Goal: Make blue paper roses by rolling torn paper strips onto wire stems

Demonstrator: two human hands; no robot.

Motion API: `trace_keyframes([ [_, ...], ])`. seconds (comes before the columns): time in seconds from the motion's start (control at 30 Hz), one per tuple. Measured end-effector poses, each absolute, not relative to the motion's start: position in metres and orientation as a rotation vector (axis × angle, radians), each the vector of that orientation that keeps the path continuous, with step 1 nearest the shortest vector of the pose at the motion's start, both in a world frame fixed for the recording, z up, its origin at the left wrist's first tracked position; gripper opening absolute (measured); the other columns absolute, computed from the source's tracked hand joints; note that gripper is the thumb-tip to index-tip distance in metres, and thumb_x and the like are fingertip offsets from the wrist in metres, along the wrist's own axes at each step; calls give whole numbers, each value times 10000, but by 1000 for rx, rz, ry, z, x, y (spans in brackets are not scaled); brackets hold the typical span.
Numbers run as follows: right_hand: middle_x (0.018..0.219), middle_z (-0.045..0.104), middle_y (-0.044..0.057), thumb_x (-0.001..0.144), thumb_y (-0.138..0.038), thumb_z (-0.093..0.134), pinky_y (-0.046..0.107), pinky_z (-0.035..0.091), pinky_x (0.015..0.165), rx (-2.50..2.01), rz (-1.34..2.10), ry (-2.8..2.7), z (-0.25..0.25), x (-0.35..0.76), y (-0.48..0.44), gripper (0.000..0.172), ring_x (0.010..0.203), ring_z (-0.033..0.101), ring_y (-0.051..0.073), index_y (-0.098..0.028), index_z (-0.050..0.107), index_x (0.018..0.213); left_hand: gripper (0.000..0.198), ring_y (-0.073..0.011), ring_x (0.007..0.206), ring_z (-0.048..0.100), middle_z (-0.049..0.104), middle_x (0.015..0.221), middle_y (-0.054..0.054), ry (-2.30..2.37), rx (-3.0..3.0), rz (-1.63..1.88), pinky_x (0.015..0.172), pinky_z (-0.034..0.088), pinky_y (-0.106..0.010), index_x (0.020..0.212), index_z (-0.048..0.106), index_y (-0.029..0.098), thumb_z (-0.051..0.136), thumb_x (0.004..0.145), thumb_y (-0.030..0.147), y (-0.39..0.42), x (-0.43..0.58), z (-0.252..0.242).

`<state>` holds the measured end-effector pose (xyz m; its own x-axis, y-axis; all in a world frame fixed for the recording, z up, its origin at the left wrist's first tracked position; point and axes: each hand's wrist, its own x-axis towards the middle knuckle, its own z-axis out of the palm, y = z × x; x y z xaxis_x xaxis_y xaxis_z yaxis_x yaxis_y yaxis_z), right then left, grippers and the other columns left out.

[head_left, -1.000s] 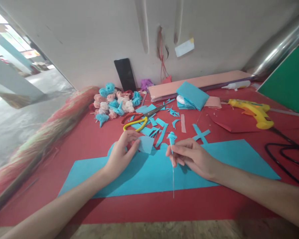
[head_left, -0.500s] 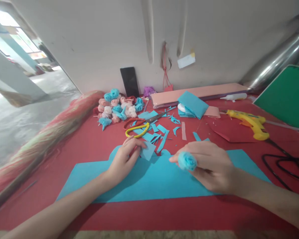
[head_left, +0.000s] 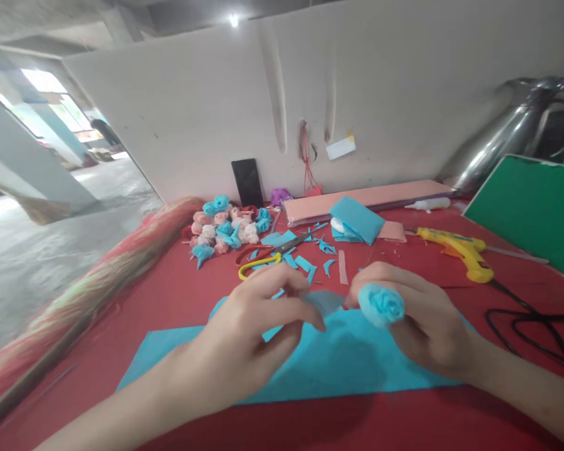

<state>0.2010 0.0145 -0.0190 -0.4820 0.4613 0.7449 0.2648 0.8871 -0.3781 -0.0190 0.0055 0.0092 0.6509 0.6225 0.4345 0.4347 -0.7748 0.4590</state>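
A blue crepe-paper rose (head_left: pixel 382 305) sits in my right hand (head_left: pixel 423 319), its rolled petals facing me and the fingers closed round its base. My left hand (head_left: pixel 263 319) is raised with bent fingers, pinching a small blue paper piece (head_left: pixel 326 303) that is smeared by motion. The piece's far end lies close to my right fingertips; I cannot tell whether they touch it. Under both hands lies a large blue paper sheet (head_left: pixel 329 366), partly covered by them. Just beyond my left hand are scissors (head_left: pixel 277 254) with red and yellow handles.
Paper roses (head_left: pixel 225 228) are heaped at the back left, before a black phone (head_left: pixel 247 181). Blue scraps (head_left: pixel 305 263) lie around the scissors. Folded blue paper (head_left: pixel 357 219), a yellow glue gun (head_left: pixel 460 247) and its black cord (head_left: pixel 521 316) are to the right.
My left hand has lifted and moved right with the small paper piece, close to my right hand. The rose has shifted slightly right. The head view has tilted up.
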Motion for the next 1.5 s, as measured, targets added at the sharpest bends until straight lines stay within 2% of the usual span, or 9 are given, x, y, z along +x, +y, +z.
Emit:
trace_keyframes([
  [0.13, 671, 465, -20, 1003, -317, 341, 212, 398, 491, -601, 504, -2003, -16, 199, 9, 283, 567, 461, 109, -229, 513, 798, 263, -152, 839, 591, 606, 908, -26, 856, 2255, 1081, 765, 511, -268, 982, 673, 239, 526, 846, 67, 8, 1, 20],
  [0.3, 645, 403, -53, 978, -368, 418, 196, 311, 448, -537, 1018, -1852, -15, 194, 6, 297, 520, 354, 77, -226, 503, 732, 164, -168, 800, 573, 583, 833, -33, 704, 1899, 1113, 696, 532, -291, 895, 747, 238, 654, 799, 144, 14, 11, 10],
  [0.43, 649, 432, -41, 948, -371, 490, 198, 289, 442, -458, 1304, -1778, -20, 193, 11, 295, 529, 356, 72, -204, 579, 723, 151, -122, 675, 584, 543, 787, -12, 629, 1695, 1046, 549, 529, -226, 885, 769, 269, 687, 793, 182, 17, 12, 0],
  [0.6, 647, 490, -23, 935, -394, 509, 200, 283, 426, -365, 1513, -1715, -33, 191, 16, 284, 498, 343, 70, -199, 669, 806, 124, -60, 597, 624, 505, 795, 17, 491, 1369, 930, 564, 549, -152, 758, 776, 231, 687, 794, 152, 18, 15, -7],
  [0.7, 622, 510, -19, 928, -404, 517, 201, 284, 414, -425, 1424, -1749, -33, 190, 15, 308, 493, 364, 74, -187, 673, 776, 109, -45, 591, 625, 503, 785, 26, 453, 1293, 926, 574, 545, -127, 747, 770, 217, 692, 791, 155, 18, 16, -10],
  [0.9, 730, 658, -24, 947, -232, 503, 197, 438, 540, -563, 768, -1985, -23, 188, 9, 198, 614, 568, 100, -233, 653, 818, 237, -53, 583, 543, 528, 736, 26, 547, 1420, 1056, 504, 497, -146, 741, 771, 273, 668, 747, 59, 17, 17, -16],
  [1.17, 616, 588, 13, 973, -188, 384, 280, 428, 485, -603, 92, -2093, -30, 190, 5, 232, 508, 522, 163, -250, 607, 991, 343, -114, 702, 555, 568, 759, 10, 590, 2110, 1284, 674, 512, -232, 879, 758, 295, 665, 711, 11, 15, 10, -7],
  [1.37, 850, 631, 48, 951, -146, 396, 281, 491, 581, -575, 196, -2056, -34, 197, 10, 275, 697, 604, 178, -268, 566, 1129, 250, -133, 774, 597, 617, 837, -4, 674, 2225, 1240, 735, 544, -246, 949, 727, 282, 662, 792, 98, 15, 6, 1],
  [1.5, 1036, 522, 39, 935, -151, 451, 260, 512, 676, -619, 467, -1941, -32, 197, 10, 201, 771, 581, 136, -266, 600, 1003, 265, -139, 774, 603, 619, 827, -1, 730, 2128, 1235, 709, 544, -256, 940, 716, 284, 574, 845, 81, 18, 4, 4],
])
